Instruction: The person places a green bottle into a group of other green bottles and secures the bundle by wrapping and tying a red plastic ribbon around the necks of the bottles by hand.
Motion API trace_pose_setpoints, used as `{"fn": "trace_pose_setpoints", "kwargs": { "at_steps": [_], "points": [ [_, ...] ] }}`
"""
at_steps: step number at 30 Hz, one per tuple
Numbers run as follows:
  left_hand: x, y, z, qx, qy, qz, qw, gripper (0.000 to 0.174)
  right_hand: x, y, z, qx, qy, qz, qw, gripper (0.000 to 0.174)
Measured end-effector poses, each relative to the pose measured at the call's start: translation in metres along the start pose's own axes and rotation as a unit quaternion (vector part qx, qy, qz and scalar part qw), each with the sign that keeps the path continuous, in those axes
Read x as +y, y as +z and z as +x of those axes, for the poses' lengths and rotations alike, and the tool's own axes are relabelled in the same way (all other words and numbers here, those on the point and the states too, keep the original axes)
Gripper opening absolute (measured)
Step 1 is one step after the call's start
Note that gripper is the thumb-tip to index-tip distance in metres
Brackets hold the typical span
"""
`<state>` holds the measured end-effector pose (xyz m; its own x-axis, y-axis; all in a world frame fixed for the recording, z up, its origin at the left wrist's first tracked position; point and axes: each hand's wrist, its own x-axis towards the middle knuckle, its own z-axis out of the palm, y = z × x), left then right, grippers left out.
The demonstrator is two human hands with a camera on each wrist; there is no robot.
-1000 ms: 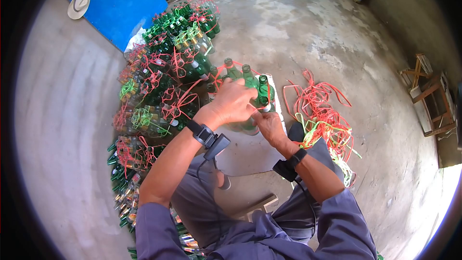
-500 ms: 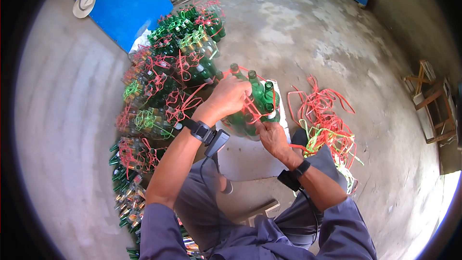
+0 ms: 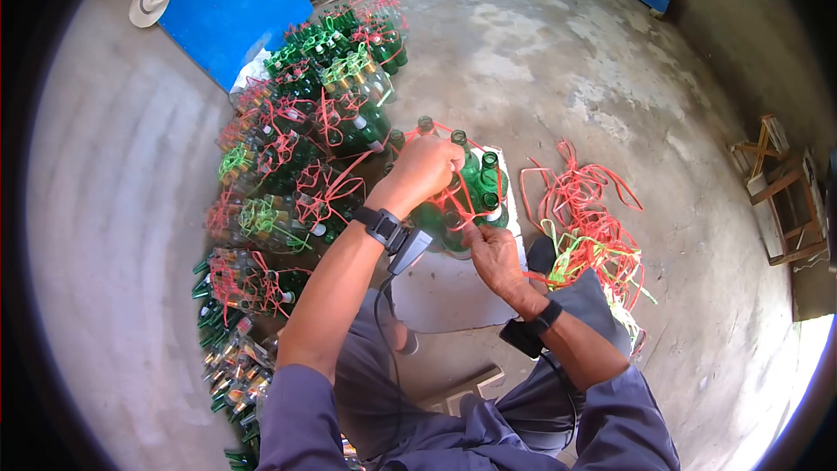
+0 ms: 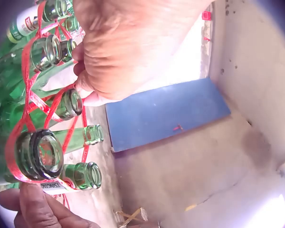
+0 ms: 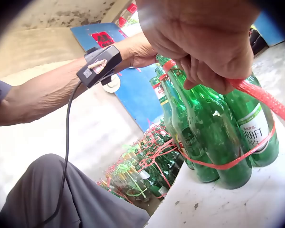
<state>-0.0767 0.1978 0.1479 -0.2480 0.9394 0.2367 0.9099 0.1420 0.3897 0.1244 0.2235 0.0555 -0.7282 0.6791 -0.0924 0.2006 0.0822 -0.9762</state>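
Note:
A cluster of green glass bottles [image 3: 490,179] stands upright on a white slab. Red plastic strap loops between the bottle necks, and another band [image 5: 228,165] circles the bodies low down. Over the far left necks, my left hand [image 3: 425,170] pinches the red strap with thumb and fingers; its fingertips are beside a bottle mouth [image 4: 75,103] in the left wrist view. At the near side of the cluster, my right hand [image 3: 497,257] grips a red strap [image 5: 263,97], which trails out of the curled fingers. Part of the cluster is hidden beneath my left hand.
The white slab [image 3: 445,301] lies between my knees. Strapped bottle bundles [image 3: 357,122] crowd the floor on the left, with loose bottles nearer me. A tangled pile of red and green strap [image 3: 580,187] lies right. A wooden frame [image 3: 785,196] leans by the right wall.
My left hand has shifted slightly back from the cluster's middle to its far left necks, drawing strap with it. My right hand has moved a little nearer me, keeping its grip.

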Motion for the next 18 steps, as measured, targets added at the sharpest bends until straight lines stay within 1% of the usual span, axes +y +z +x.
{"fn": "trace_pose_setpoints", "kwargs": {
  "at_steps": [1, 2, 4, 5, 6, 7, 8, 9, 10, 12, 13, 15, 16, 18],
  "points": [
    [-0.003, 0.002, 0.001, -0.001, 0.000, -0.001, 1.000, 0.009, -0.004, 0.000, -0.001, 0.009, 0.006, 0.032, 0.999, 0.044],
    [-0.006, 0.004, 0.002, -0.011, 0.013, 0.002, 1.000, 0.009, -0.008, -0.002, -0.003, 0.008, 0.007, 0.032, 0.999, 0.044],
    [-0.010, 0.004, -0.002, -0.021, 0.022, 0.008, 1.000, 0.010, -0.020, -0.011, -0.009, 0.003, 0.145, 0.102, 0.984, 0.045],
    [-0.011, 0.004, -0.005, -0.028, 0.042, 0.036, 0.998, 0.013, -0.023, -0.016, -0.010, 0.001, 0.144, 0.103, 0.984, 0.045],
    [-0.010, 0.004, -0.008, -0.036, 0.062, 0.064, 0.995, 0.018, -0.024, -0.021, -0.011, -0.008, 0.180, 0.134, 0.974, 0.043],
    [-0.006, 0.002, -0.012, -0.036, 0.062, 0.065, 0.995, 0.018, -0.026, -0.026, -0.013, -0.017, 0.216, 0.164, 0.962, 0.041],
    [-0.001, 0.000, -0.019, -0.040, 0.048, 0.064, 0.996, 0.023, -0.029, -0.031, -0.013, -0.023, 0.223, 0.175, 0.959, 0.038],
    [0.006, -0.002, -0.024, -0.045, 0.034, 0.063, 0.996, 0.029, -0.030, -0.033, -0.012, -0.022, 0.221, 0.176, 0.959, 0.038],
    [0.007, 0.001, -0.031, -0.045, 0.035, 0.064, 0.996, 0.029, -0.030, -0.035, -0.011, -0.027, 0.218, 0.184, 0.958, 0.036],
    [0.012, 0.007, -0.047, -0.010, -0.034, -0.103, 0.994, 0.043, -0.033, -0.036, -0.012, -0.031, 0.214, 0.194, 0.957, 0.034],
    [0.018, 0.007, -0.055, -0.012, -0.033, -0.101, 0.994, 0.043, -0.035, -0.036, -0.013, -0.030, 0.223, 0.194, 0.955, 0.032],
    [0.029, 0.009, -0.070, 0.050, 0.038, -0.052, 0.997, 0.062, -0.036, -0.035, -0.014, -0.029, 0.232, 0.195, 0.952, 0.031],
    [0.033, 0.010, -0.075, 0.013, 0.016, -0.010, 1.000, 0.078, -0.035, -0.035, -0.014, -0.026, 0.224, 0.199, 0.954, 0.030],
    [0.040, 0.014, -0.078, 0.014, 0.003, 0.012, 1.000, 0.079, -0.036, -0.038, -0.013, -0.025, 0.217, 0.201, 0.955, 0.029]
  ]
}}
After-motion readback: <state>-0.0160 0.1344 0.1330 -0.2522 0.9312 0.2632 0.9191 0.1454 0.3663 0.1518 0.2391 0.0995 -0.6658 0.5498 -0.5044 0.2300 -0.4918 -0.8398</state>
